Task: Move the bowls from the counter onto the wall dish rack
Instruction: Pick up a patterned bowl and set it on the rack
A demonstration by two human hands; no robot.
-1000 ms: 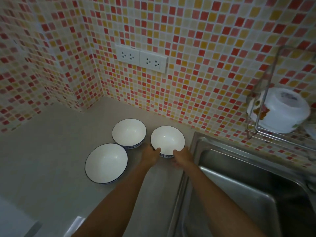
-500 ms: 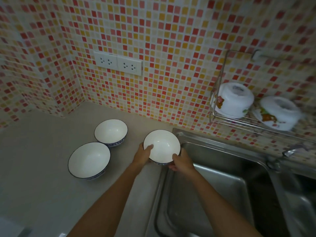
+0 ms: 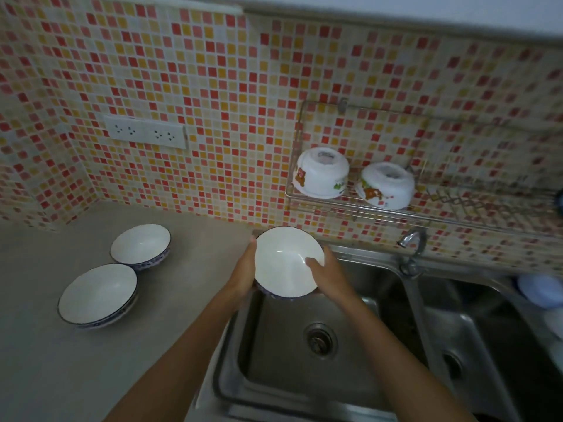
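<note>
The held bowl (image 3: 288,263) is white inside with a thin dark rim and a blue pattern showing along its lower outer wall; it is tipped slightly toward the camera and sits in the air over the back left corner of the sink (image 3: 304,354), off the counter (image 3: 61,360). The left hand (image 3: 243,274) wraps its left side, fingers curled under the wall, and the right hand (image 3: 330,275) clamps the right side with the thumb lying over the rim onto the white inside. Two matching bowls remain on the counter, touching or nearly so: the far bowl (image 3: 140,245) nearer the tiled wall and the near bowl (image 3: 98,295) closer to the counter's front. The wall dish rack (image 3: 451,214) hangs up and to the right of the held bowl, above the faucet (image 3: 411,242). Two white flowered bowls, one on the left (image 3: 323,173) and one beside it (image 3: 385,185), lie upside down at the rack's left end; the wire shelf to their right is bare. A double wall socket (image 3: 144,136) is set in the tiles above the counter.
</note>
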